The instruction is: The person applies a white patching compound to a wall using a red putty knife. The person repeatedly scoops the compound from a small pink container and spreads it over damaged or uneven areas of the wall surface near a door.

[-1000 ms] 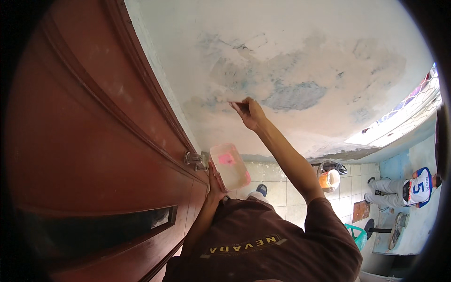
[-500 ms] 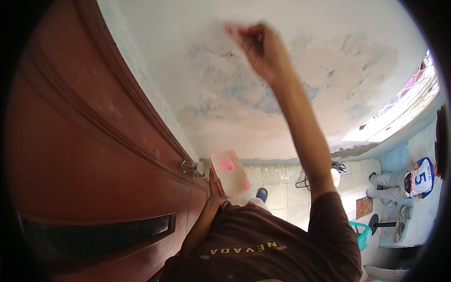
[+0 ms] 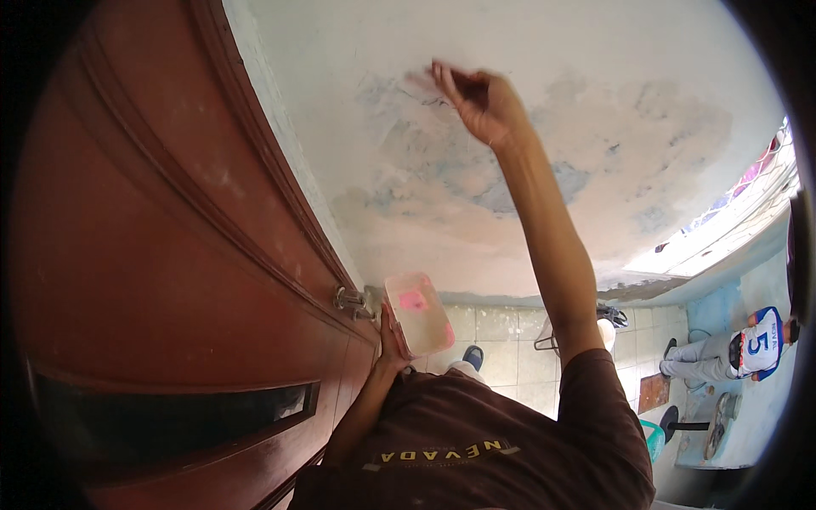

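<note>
My left hand (image 3: 392, 347) grips the side of a pale pink plastic container (image 3: 448, 334), held tilted in front of my waist. Inside it lies some whitish stuff with a bright pink patch showing. High in front of me, my right hand (image 3: 486, 109) is raised at a patchy wall (image 3: 544, 238). Its fingers are bent and smeared by motion, so whether they hold anything is unclear. The plaster around that hand is stained, with grey-blue blotches and rough, peeling spots.
On my left stands a brown-red door (image 3: 170, 255) with a metal handle (image 3: 350, 300). A bright grille window (image 3: 739, 212) is at the right. Beyond it, a person in a white and blue shirt (image 3: 759, 342) stands near a green plastic item (image 3: 653, 439). Pale tiles (image 3: 518, 340) cover the floor.
My right hand has shifted a little right and lower in the picture, still near the wall. The view has tilted slightly. My left hand keeps the container in about the same place.
</note>
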Available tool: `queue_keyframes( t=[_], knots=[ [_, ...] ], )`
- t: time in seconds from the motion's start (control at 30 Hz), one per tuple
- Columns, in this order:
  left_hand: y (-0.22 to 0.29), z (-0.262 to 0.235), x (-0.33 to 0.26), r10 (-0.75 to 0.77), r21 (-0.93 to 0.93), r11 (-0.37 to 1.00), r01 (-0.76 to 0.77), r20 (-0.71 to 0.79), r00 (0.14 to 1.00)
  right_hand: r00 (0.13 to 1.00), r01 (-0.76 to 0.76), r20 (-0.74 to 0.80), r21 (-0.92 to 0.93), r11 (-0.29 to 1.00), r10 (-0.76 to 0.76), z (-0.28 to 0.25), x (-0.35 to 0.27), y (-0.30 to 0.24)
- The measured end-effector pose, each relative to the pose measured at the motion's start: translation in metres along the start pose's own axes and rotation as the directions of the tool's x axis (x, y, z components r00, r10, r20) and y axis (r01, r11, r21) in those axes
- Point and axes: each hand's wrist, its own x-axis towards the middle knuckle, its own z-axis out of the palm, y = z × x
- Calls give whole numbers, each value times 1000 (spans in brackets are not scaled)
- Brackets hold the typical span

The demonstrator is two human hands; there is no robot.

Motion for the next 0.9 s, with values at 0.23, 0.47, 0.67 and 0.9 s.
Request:
queue_keyframes(
  t=[0.23,0.47,0.67,0.9],
  knots=[
    [-1,-1,2,45,28,999,-45,4,999,971,239,76,-352,905,-227,6,-65,66],
    [1,3,3,76,9,997,-76,-5,997,861,-95,-479,-484,870,-172,-264,-73,97],
    [-1,2,15,-13,30,999,12,16,1000,979,-17,-200,-251,968,-35,-61,6,20],
    [-16,-3,23,-63,89,994,63,-2,998,947,262,292,-476,839,-130,76,-35,11]
  ],
)
